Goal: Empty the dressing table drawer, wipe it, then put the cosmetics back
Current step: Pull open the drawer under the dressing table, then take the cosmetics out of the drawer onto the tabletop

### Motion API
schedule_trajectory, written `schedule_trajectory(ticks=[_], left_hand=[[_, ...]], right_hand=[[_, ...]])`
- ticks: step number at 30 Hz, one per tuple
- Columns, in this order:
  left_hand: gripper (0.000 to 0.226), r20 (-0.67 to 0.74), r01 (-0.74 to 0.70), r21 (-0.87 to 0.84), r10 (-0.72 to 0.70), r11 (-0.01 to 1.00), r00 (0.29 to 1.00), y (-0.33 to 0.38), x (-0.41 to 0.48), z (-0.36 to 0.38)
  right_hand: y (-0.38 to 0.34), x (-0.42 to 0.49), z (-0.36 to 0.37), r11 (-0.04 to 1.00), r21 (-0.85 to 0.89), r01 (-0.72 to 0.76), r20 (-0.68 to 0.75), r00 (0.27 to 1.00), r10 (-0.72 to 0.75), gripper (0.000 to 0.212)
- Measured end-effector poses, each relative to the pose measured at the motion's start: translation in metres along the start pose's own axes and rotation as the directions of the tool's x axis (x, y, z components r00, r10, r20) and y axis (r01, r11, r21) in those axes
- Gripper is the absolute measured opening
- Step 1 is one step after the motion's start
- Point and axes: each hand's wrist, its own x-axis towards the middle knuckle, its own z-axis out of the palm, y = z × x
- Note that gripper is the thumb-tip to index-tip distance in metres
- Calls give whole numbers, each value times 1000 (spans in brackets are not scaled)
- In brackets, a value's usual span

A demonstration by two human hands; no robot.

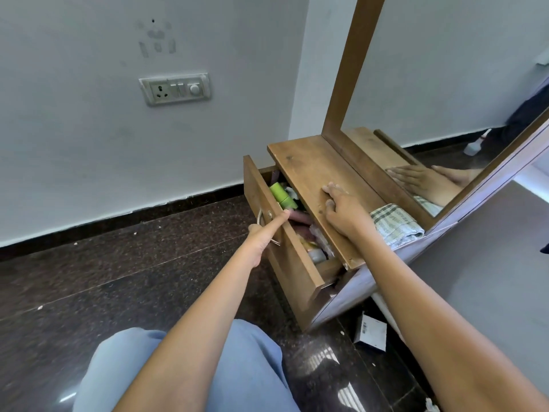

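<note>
Gripping the metal handle [260, 216] on the front of the drawer [292, 254], your left hand [263, 230] sits close to the middle of the view. Its thumb lies stretched along the top edge of the drawer front. The other fingers are mostly hidden behind the hand, but they seem to be curled round the handle. The drawer is pulled partly out of the dressing table [312, 168] and it is full. A green bottle [279, 193] lies at its far end, toward 12 o'clock, and a pinkish tube [298, 217] lies just beside your thumb. More cosmetics [316, 251] are crowded together at the near end, and I cannot tell them apart. Your right hand [344, 212] rests on the wooden top of the table, at 3 o'clock from the left hand. Its fingers are a little bent, with the tips on the wood, and it holds nothing. A checked cloth [395, 224] lies folded on the same top, touching your right wrist on its 3 o'clock side. The mirror [445, 84] stands behind, toward 1 o'clock, and shows the right hand again. On the dark floor [118, 278], at 5 o'clock, a small box [371, 334] lies near the foot of the table. A switch plate [175, 89] is on the wall at 11 o'clock, and your knee [237, 367] in light blue cloth is at 6 o'clock.
</note>
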Motion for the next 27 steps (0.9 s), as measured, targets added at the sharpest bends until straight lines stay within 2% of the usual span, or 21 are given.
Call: schedule_trajectory(ticks=[5,11,20,24,25,27], left_hand=[[116,-88,-19,48,23,999,996,-6,-15,-27],[96,-190,-8,103,28,995,981,-13,-30,-63],[98,-252,20,81,1,997,968,-22,-43,-106],[117,-264,31,80,-9,996,965,-25,-47,-124],[117,-271,33,81,-10,996,962,-27,-48,-127],[104,-284,39,95,-11,995,959,-28,-49,-131]], right_hand=[[0,0,0,1000,-10,-3,-9,1000,3,46],[3,1,1,1000,-13,-5,-22,1000,5,46],[3,0,3,1000,-14,10,-60,998,-11,45],[0,-3,1,1000,-13,4,-58,998,-4,44],[-1,-3,1,1000,-10,-1,-55,998,0,44],[-1,-3,1,1000,-3,-5,-53,999,5,45]])
